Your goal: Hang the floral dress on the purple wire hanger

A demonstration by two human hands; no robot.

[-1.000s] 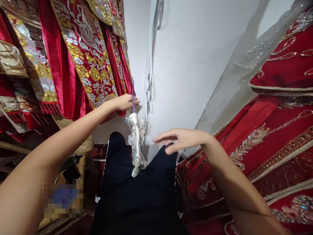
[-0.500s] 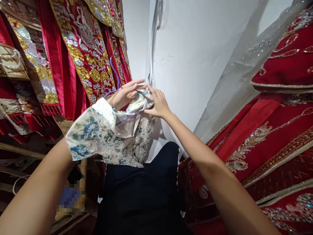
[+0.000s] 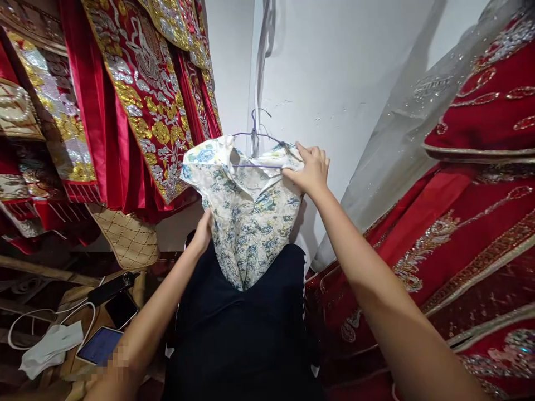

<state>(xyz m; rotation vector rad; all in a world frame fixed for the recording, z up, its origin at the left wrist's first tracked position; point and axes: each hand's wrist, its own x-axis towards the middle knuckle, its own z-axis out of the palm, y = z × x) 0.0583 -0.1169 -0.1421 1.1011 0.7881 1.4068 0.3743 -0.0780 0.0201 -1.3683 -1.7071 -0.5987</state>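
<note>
Where the floral blouse (image 3: 244, 223) is: upright in front of you, spread on the purple wire hanger (image 3: 254, 132), its lower end dipping between the knees of your dark clothing (image 3: 240, 345).

Right hand (image 3: 310, 167): closed on one shoulder of the blouse, thumb on the front, fingers over the top edge.

Left hand (image 3: 202, 234): drawn narrow at the opposite side edge, below the sleeve; part of it is hidden, so you cannot tell from this view whether it pinches the cloth.

Hanger hook: pointing up in front of the white wall (image 3: 330, 67), near the white strap (image 3: 261, 72); whether it touches the strap is unclear. With no grip visible on the wire itself, the hanger could tip or drop out if you slackened the right hand.

Neckline: an open V with the hanger's lower bar across it. Pulling one shoulder outward much harder than the other could drag the collar off the wire or strain the cloth, which looks light.

Red sequinned costume (image 3: 163, 133): just beside the blouse's sleeve; its raised trim could snag the fabric if you swung the blouse that way.

Beaded red garment (image 3: 460, 234): beside your right forearm, so a wide elbow could catch its beads.

Black phone (image 3: 121, 309): near your left forearm; a low sweep of that arm could knock it.
</note>
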